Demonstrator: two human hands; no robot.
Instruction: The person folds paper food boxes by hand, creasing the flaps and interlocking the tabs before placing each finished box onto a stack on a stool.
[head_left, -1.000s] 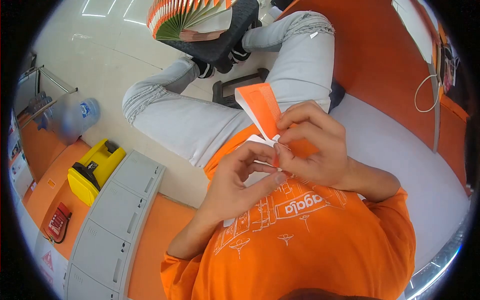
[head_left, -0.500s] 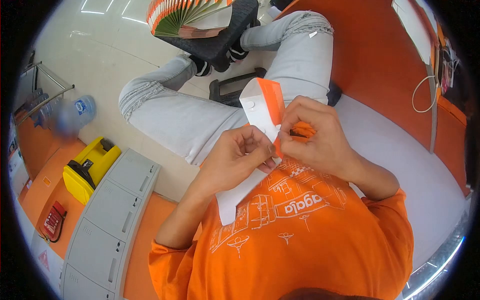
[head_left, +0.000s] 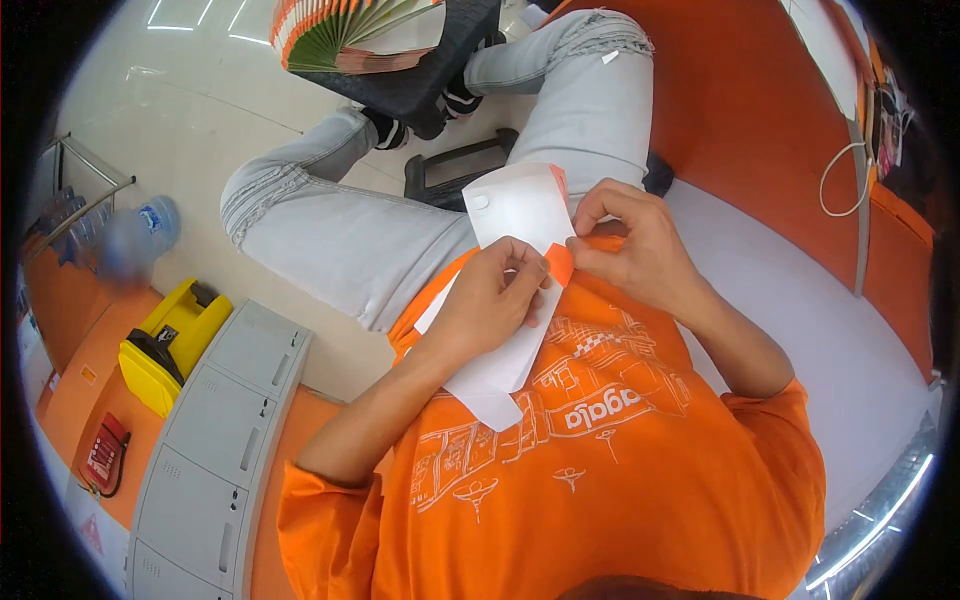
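A folded paper card (head_left: 518,208), white on one face and orange on the other, lies across my lap and the front of my orange shirt. A small white round spot (head_left: 482,202) shows near its far end. My left hand (head_left: 495,300) is closed on the card's middle, thumb and fingers pinching by a small orange flap (head_left: 560,264). At the card's right edge, my right hand (head_left: 635,245) pinches with thumb and forefinger near the same flap. The exact contact under the fingertips is hidden.
Ahead, a black stool (head_left: 420,90) bears a fanned stack of orange, white and green folded cards (head_left: 345,40). Grey lockers (head_left: 215,430), a yellow container (head_left: 175,345), a red bag-like item (head_left: 105,450) and water bottles (head_left: 158,222) stand to the left.
The card has turned and opened flatter, so more of its white face shows and less orange. My right hand has moved slightly up and right. The whole view has shifted a little.
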